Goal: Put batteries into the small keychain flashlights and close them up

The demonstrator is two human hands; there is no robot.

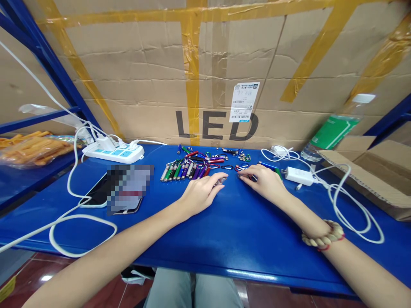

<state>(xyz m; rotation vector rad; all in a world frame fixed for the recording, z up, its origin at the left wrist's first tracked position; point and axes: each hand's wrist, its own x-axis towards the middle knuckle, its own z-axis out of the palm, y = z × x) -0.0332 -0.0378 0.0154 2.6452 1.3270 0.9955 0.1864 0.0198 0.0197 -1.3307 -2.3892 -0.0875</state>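
Observation:
My left hand (201,193) is closed in a pinch, with a small shiny piece (220,181) between thumb and fingertips; its kind cannot be made out. Just to the right, my right hand (265,183) has its fingers bent together over the table, and what lies in them is mostly hidden. Beside the left hand is a row of small keychain flashlights (175,172) in silver, green, black, blue and purple. More tubes, red ones (215,161) among them, lie behind. A black carabiner clip (227,167) rests between the hands. Small round button cells (241,157) are scattered behind the right hand.
A white power strip (128,155) and phones (96,192) lie left on the blue table (205,244). White chargers (298,176) with looped cables, a bottle (334,132) and an open carton (379,175) are right. A large taped cardboard box (144,85) stands behind.

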